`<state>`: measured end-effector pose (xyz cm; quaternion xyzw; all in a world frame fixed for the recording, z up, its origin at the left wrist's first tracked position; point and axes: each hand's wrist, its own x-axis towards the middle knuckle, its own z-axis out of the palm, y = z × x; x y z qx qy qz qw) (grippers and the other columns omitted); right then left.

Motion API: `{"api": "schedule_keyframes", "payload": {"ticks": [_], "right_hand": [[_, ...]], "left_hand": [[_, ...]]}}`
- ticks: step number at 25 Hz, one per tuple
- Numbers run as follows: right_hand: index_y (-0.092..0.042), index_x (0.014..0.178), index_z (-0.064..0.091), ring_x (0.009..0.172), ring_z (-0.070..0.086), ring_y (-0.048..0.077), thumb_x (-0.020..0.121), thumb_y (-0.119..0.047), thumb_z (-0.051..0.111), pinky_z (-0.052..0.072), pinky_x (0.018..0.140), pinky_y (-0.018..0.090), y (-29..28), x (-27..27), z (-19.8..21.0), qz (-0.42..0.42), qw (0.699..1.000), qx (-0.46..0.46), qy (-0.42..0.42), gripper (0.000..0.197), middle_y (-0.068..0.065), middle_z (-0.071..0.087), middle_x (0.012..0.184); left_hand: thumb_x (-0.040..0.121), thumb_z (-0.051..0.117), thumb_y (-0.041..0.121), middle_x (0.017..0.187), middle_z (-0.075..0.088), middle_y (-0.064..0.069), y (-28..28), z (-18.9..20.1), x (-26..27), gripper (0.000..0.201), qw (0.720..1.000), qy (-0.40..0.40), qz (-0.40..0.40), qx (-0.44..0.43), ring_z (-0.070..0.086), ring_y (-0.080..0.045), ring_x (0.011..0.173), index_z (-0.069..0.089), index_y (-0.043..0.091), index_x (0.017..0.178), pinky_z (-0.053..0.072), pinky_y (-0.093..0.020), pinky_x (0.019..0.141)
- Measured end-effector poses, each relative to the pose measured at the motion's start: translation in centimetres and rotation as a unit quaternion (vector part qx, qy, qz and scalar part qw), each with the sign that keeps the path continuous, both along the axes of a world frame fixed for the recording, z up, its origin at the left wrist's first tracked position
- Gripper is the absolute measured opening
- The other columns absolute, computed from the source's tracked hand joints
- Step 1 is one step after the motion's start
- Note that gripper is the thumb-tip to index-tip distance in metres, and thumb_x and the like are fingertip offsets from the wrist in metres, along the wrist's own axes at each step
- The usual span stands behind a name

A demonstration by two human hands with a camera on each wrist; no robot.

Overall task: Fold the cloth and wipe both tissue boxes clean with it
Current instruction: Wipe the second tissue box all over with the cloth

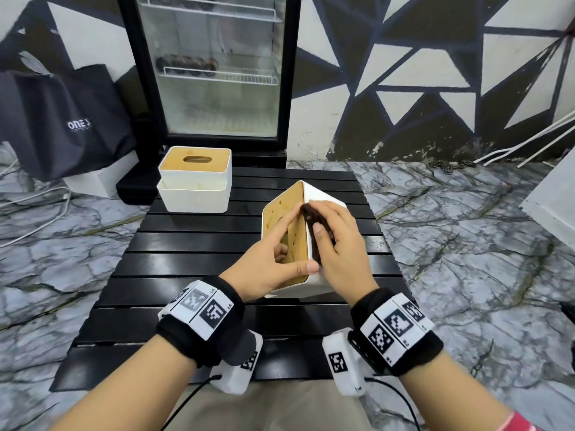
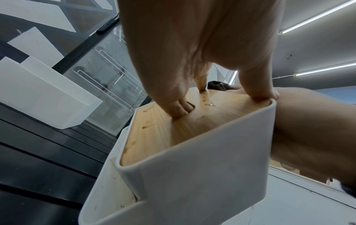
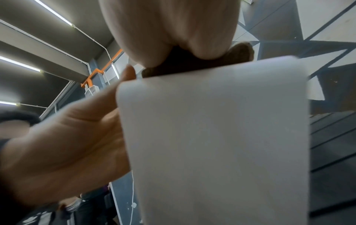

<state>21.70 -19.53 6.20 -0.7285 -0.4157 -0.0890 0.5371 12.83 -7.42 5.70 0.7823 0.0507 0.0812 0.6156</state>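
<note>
Left hand [image 1: 267, 262] grips tilted tissue box [image 1: 323, 276] (contents hidden); right hand [image 1: 339, 241] presses cloth [image 1: 314, 217].

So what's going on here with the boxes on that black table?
A person is cleaning a tissue box tipped on its side on the black slatted table. The left hand steadies it, fingers hooked in the wooden lid's slot, while the right hand presses a dark cloth against its white side. The second tissue box stands upright further back.
</note>
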Motion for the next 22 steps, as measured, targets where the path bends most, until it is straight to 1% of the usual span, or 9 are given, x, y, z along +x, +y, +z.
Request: {"api": "schedule_keyframes", "payload": {"ticks": [3,6,8,9,11,13,17,20,22], "right_hand": [[-0.013,0.122,0.055,0.116,0.046,0.019,0.088,-0.014,0.040,0.037,0.102,0.035,1.1,1.3,0.9,-0.014,1.000,-0.008,-0.007,0.037,-0.011,0.048,0.113],[-0.013,0.123,0.053,0.118,0.044,0.019,0.090,-0.012,0.041,0.034,0.104,0.036,1.7,2.8,1.4,-0.021,0.999,-0.029,-0.005,0.036,-0.005,0.050,0.117],[-0.013,0.125,0.052,0.120,0.042,0.019,0.093,-0.009,0.042,0.032,0.105,0.033,1.9,3.9,1.5,-0.032,0.998,-0.052,0.007,0.034,0.001,0.052,0.123],[-0.013,0.125,0.051,0.120,0.042,0.019,0.093,-0.008,0.042,0.031,0.104,0.030,1.8,4.4,1.5,-0.038,0.997,-0.060,0.012,0.034,0.003,0.052,0.124],[-0.014,0.126,0.051,0.120,0.042,0.019,0.093,-0.008,0.042,0.029,0.102,0.025,1.5,5.0,1.2,-0.049,0.996,-0.071,0.016,0.034,0.004,0.052,0.124],[-0.013,0.126,0.050,0.119,0.042,0.020,0.094,-0.009,0.042,0.030,0.102,0.026,1.0,5.2,0.5,-0.059,0.995,-0.073,0.018,0.034,0.004,0.052,0.125],[-0.013,0.125,0.051,0.118,0.044,0.021,0.089,-0.019,0.037,0.033,0.103,0.034,-0.5,4.5,-1.1,-0.078,0.995,-0.052,0.019,0.040,0.004,0.052,0.123],[-0.012,0.124,0.052,0.118,0.043,0.018,0.087,-0.020,0.037,0.032,0.103,0.030,-1.7,2.6,-2.2,-0.085,0.995,-0.042,0.016,0.041,0.000,0.051,0.122],[-0.012,0.124,0.052,0.116,0.042,0.013,0.087,-0.018,0.038,0.030,0.103,0.023,-2.0,1.3,-2.4,-0.076,0.997,-0.035,-0.004,0.040,-0.005,0.049,0.119]], "left_hand": [[0.059,0.075,0.054,0.132,0.051,-0.003,-0.2,0.0,0.1,0.090,1.000,0.008,0.005,0.012,0.054,-0.035,0.108,0.018,0.075,0.125,0.045,-0.043,0.101],[0.058,0.074,0.055,0.127,0.053,-0.010,-0.2,0.2,0.1,0.091,1.000,0.008,0.006,0.014,0.055,-0.033,0.103,0.018,0.073,0.127,0.046,-0.042,0.100],[0.058,0.074,0.055,0.126,0.052,-0.014,-0.2,0.4,-0.1,0.090,1.000,0.006,0.007,0.018,0.055,-0.029,0.095,0.018,0.072,0.127,0.047,-0.041,0.098],[0.058,0.073,0.054,0.128,0.050,-0.015,-0.2,0.5,-0.1,0.090,1.000,0.006,0.007,0.019,0.054,-0.030,0.094,0.018,0.073,0.126,0.047,-0.041,0.097],[0.057,0.073,0.054,0.131,0.047,-0.016,-0.2,0.5,-0.2,0.090,1.000,0.009,0.010,0.017,0.054,-0.035,0.098,0.019,0.072,0.126,0.047,-0.041,0.097],[0.057,0.073,0.055,0.132,0.046,-0.017,-0.2,0.4,-0.2,0.092,1.000,0.013,0.014,0.020,0.054,-0.036,0.100,0.018,0.070,0.129,0.047,-0.041,0.098],[0.058,0.072,0.056,0.131,0.048,-0.014,0.0,0.2,0.0,0.095,1.000,0.015,0.015,0.022,0.057,-0.032,0.101,0.016,0.067,0.133,0.048,-0.039,0.098],[0.058,0.072,0.055,0.131,0.049,-0.005,-0.1,0.2,-0.1,0.094,1.000,0.012,0.012,0.014,0.058,-0.029,0.103,0.016,0.068,0.132,0.048,-0.039,0.098],[0.059,0.073,0.055,0.130,0.050,0.000,-0.4,0.2,0.0,0.093,1.000,0.009,0.010,0.009,0.058,-0.029,0.104,0.017,0.070,0.130,0.047,-0.042,0.098]]}}
